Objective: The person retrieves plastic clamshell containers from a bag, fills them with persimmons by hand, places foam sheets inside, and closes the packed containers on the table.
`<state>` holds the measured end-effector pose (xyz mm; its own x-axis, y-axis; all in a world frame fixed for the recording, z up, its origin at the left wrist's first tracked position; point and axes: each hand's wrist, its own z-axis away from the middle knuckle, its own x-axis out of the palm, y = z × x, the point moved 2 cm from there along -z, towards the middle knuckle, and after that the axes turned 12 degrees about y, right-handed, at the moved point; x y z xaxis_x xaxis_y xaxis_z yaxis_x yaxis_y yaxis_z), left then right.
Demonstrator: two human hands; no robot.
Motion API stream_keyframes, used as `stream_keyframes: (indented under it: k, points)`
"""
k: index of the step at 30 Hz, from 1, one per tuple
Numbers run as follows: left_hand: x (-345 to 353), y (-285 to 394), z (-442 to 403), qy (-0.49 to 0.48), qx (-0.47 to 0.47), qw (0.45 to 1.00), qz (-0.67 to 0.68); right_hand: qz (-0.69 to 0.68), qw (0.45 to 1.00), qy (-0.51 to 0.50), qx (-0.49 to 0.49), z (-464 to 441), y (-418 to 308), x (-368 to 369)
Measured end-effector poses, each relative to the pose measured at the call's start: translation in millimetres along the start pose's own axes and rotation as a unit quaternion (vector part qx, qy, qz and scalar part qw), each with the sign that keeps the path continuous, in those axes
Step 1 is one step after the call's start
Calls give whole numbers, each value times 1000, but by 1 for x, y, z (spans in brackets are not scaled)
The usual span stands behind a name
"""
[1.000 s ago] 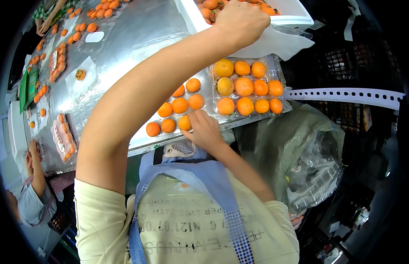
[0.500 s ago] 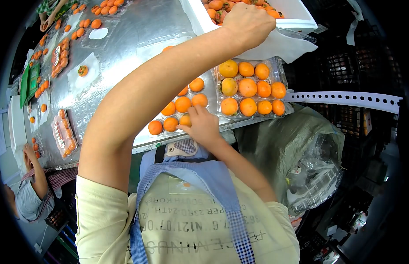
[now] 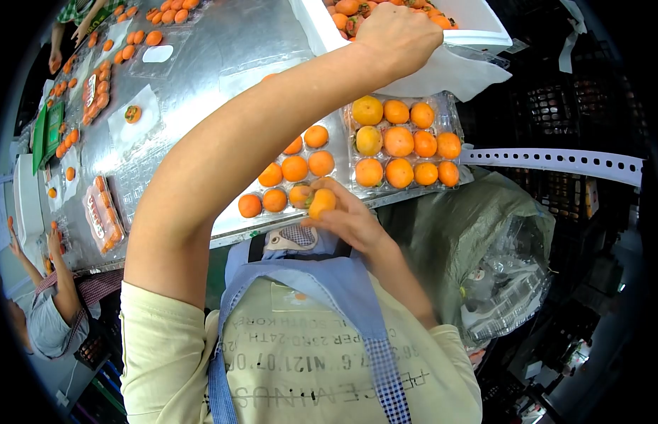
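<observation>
My right hand grips an orange persimmon between thumb and fingers, at the near edge of the metal table. Beside it, rows of persimmons are laid out, partly hidden under my left forearm. My left hand reaches across to the right and is closed in a fist at the near rim of a white box of persimmons. Its fingertips are hidden, so what it holds cannot be seen. Just below it lies a clear plastic tray filled with persimmons.
Packed persimmon trays and loose fruit spread over the table's left side, near a green container. One co-worker is at lower left, another person's hands at top left. A green bag of clear plastic hangs at right.
My right hand has drawn back toward me from the rows and now shows a persimmon in its fingers. My left hand has hardly moved. The lower-left co-worker's hands have moved apart.
</observation>
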<state>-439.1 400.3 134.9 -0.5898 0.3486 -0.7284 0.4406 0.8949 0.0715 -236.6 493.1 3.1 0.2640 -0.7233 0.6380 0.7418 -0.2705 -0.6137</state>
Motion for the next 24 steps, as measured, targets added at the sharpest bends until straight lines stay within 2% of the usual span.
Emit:
stream_keyframes:
  k: [3,6,8,10,13,16,17,20,23,24]
  points:
    - [-3,3,-3,-50,-5,998,-35,80,996,-2,-46,13,-24,3]
    - [8,-3,0,-3,5,1000,-19,150,967,40,-203,22,-67,-10]
    - [7,-2,-1,-20,1,1000,-17,252,909,129,-307,26,-108,-33]
    - [7,-2,-2,-31,8,999,-20,381,806,276,-358,22,-145,-64]
    - [8,-3,-1,-16,17,1000,-17,504,669,372,-401,13,-181,-93]
    - [6,-2,-1,-13,21,999,-22,581,621,399,-343,5,-196,-109]
    - [6,-2,-1,-13,21,999,-23,595,626,390,-320,4,-200,-110]
    - [7,-2,-1,0,21,999,-25,642,602,315,-355,1,-207,-115]
    - [4,-1,-3,-16,23,999,-45,683,610,286,-282,-3,-217,-113]
    - [5,-1,-2,-15,25,999,-41,678,614,287,-284,-5,-217,-117]
